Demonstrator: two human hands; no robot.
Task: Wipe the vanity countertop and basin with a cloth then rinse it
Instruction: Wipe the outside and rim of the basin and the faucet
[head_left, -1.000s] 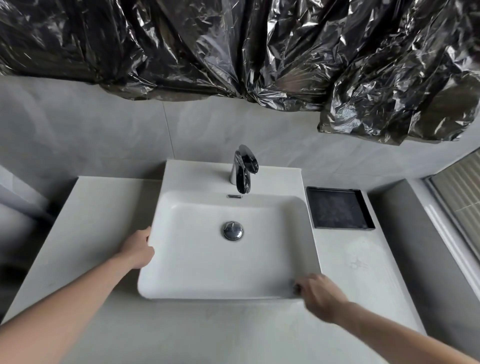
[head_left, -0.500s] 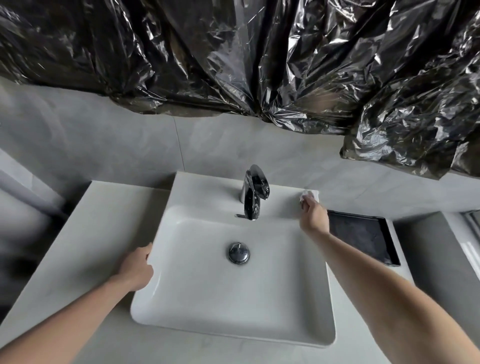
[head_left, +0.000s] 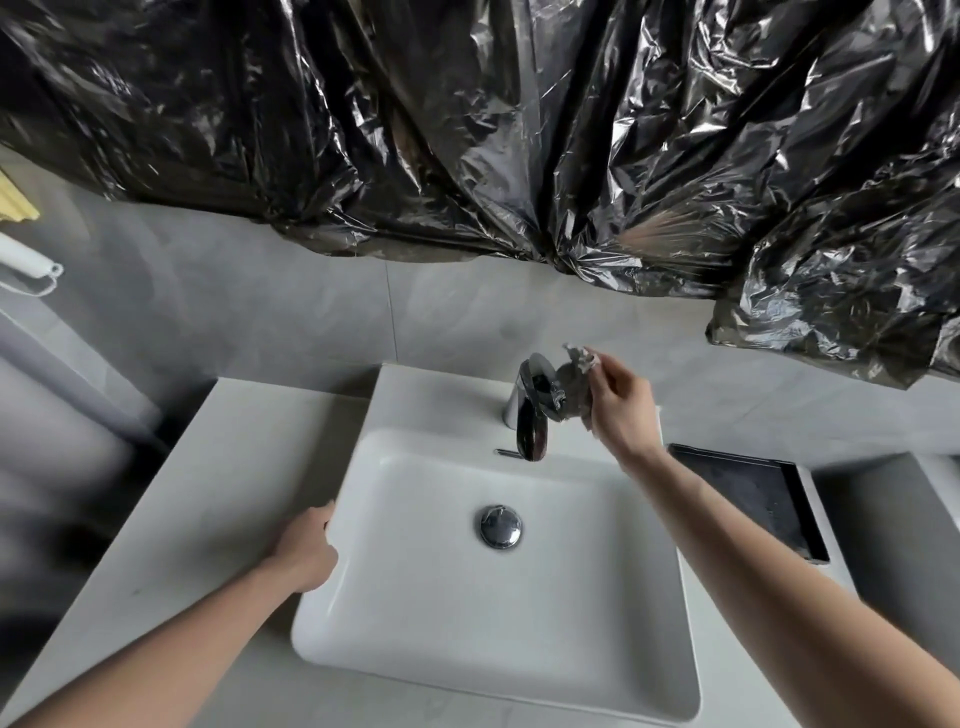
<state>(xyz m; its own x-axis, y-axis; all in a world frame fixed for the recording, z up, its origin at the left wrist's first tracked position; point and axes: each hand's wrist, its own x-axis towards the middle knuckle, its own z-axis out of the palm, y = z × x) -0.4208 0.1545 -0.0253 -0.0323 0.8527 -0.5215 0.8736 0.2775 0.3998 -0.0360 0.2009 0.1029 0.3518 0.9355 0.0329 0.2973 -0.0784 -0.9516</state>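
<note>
Holding our crumpled grey cloth (head_left: 574, 387) pinched in our right hand (head_left: 621, 402) beside the chrome faucet (head_left: 532, 410), our left hand (head_left: 306, 551) gripping the white basin (head_left: 467, 613) rim on the desk (head_left: 218, 478).

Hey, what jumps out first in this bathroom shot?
Crinkled black plastic sheeting drapes across the wall above the sink. Below it, the right hand holds a small grey cloth against the chrome faucet, while the left hand grips the white basin's left rim.
</note>
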